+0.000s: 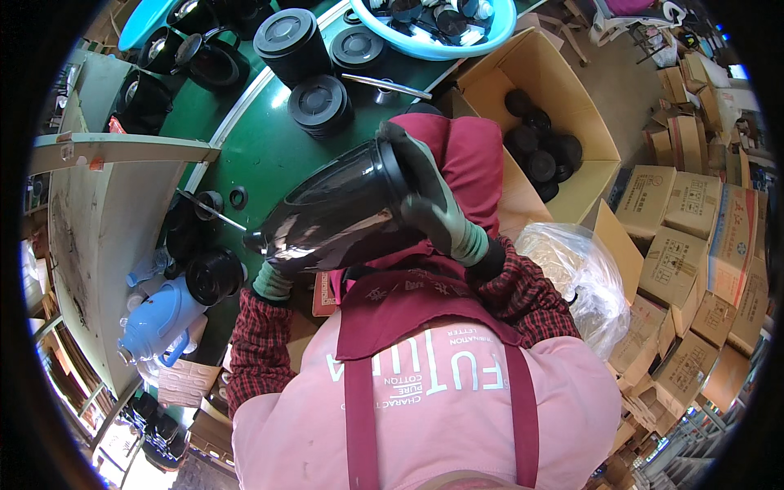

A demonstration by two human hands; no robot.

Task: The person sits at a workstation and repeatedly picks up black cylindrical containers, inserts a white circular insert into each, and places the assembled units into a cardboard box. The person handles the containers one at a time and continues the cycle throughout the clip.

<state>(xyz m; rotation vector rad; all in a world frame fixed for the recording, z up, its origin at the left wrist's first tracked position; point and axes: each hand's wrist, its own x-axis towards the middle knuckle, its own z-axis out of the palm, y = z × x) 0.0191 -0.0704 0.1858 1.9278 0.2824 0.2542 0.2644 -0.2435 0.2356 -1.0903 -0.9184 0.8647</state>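
Note:
A glossy black thermos jug shell point(335, 204) lies tilted across my lap, its narrow tip to the left and its wide, ringed end to the right. My right hand point(437, 200), in a green glove with dark palm and fingers, closes round the wide end. My left hand point(273, 282) supports the shell from beneath near the narrow end; only its green cuff shows and the fingers are hidden behind the shell. Beyond the shell, stacks of black round lids point(318, 104) stand on the green table point(245, 159). A small black ring point(238, 197) lies left of them.
A blue basin point(437, 51) of small parts stands at the far edge. To the right is an open carton point(592, 106) with black round pieces, beside a clear plastic bag point(576, 278) and stacked cartons point(670, 261). At left are a light-blue jug point(163, 318) and a wooden panel point(106, 269).

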